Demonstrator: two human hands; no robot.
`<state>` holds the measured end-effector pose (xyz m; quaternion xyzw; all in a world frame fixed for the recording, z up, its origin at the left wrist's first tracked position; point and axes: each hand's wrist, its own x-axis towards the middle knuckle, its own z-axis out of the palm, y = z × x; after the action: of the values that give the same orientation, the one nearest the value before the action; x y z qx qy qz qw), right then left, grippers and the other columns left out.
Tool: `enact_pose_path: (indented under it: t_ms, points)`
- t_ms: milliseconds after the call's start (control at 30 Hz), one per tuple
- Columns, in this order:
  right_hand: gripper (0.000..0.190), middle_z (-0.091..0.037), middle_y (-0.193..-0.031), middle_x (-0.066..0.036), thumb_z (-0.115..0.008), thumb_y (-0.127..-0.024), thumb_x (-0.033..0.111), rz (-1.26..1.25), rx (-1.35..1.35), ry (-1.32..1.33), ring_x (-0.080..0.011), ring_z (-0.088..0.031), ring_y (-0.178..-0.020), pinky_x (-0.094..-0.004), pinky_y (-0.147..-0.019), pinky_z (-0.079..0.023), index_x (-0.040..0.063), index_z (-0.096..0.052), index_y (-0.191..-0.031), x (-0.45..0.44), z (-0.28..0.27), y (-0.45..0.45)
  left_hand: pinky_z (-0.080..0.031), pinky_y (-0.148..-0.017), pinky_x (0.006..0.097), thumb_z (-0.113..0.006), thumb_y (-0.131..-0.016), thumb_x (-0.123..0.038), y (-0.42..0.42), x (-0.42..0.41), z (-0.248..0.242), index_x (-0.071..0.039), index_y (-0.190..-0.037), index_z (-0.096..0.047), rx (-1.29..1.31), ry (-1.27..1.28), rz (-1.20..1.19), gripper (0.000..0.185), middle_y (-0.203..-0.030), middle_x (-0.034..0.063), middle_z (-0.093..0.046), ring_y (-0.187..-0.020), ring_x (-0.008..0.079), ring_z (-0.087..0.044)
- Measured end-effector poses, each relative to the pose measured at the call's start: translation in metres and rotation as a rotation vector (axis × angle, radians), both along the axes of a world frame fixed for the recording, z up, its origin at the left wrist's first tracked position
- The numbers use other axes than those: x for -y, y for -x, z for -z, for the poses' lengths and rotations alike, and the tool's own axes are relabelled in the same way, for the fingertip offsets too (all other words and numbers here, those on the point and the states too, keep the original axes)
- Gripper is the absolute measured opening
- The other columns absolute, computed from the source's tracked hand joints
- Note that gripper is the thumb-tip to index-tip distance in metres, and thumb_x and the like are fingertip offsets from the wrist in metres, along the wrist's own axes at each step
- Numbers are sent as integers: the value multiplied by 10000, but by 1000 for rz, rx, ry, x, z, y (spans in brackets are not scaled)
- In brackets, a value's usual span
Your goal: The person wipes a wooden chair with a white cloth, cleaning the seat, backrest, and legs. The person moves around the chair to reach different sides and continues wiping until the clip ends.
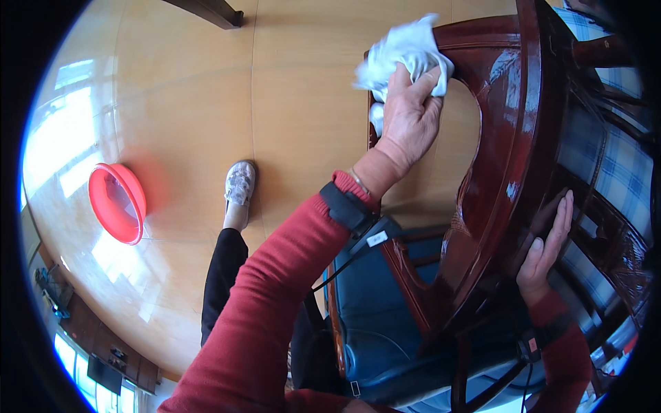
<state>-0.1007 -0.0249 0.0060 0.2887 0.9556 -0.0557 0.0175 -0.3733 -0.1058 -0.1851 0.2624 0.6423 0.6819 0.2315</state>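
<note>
My left hand [413,111] grips a white cloth [405,51], bunched under the fingers and slightly blurred. The cloth lies against the end of a curved rail on a dark red lacquered wooden piece of furniture [508,103]. More white material [377,117] shows just below the wrist side of that hand, against a narrow wooden edge. On the far side of the thick wooden edge, my right hand [550,242] lies flat against a dark glossy surface, holding nothing, its fingers stretched out and the thumb apart.
A red plastic basin [142,206] stands on the shiny tan floor [181,103] at the left. A blue-green padded seat [372,310] with wooden framing is below the furniture. Blue plaid fabric [627,160] lies at the right. A dark furniture leg [219,13] stands at the top.
</note>
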Motion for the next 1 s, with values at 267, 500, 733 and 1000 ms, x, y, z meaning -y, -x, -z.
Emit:
enact_pose_path:
  t_ms: [267, 500, 733, 1000]
  points:
    - [684, -249, -1665, -244, -343, -1031, 338, -21, 3, -14, -395, -252, -1543, -507, -1256, -209, -33, -258, -1600, -2, 0, 1, -443, -919, 494, -697, -776, -27, 7, -26, -37, -122, -1259, -695, -329, -165, 1, 492, -1154, 223, -503, -1057, 426, -474]
    - [671, -261, -1656, -253, -340, -1038, 333, -29, -28, -15, -395, -266, -1535, -493, -1253, -215, -40, -272, -1591, -3, 5, -4, -361, -1137, 426, -622, -959, -43, -39, 8, -22, -82, -1373, -647, -43, -242, 75, 416, -1349, 191, -541, -1293, 361, -508]
    - [649, -280, -1659, -212, -314, -1065, 353, -123, -9, -57, -365, -270, -1538, -454, -1255, -218, -5, -263, -1604, -7, 9, -6, -443, -934, 494, -694, -775, -35, -132, 126, -45, -184, -1262, -723, -126, -210, 264, 510, -1238, 187, -530, -1114, 426, -489]
    - [632, -285, -1658, -201, -291, -1087, 370, -175, -28, -44, -354, -265, -1543, -435, -1260, -215, 1, -267, -1600, -13, 11, -9, -457, -1007, 486, -715, -756, -131, -204, 261, -33, -260, -1268, -723, -98, -181, 1047, 528, -1321, 88, -570, -1221, 376, -533]
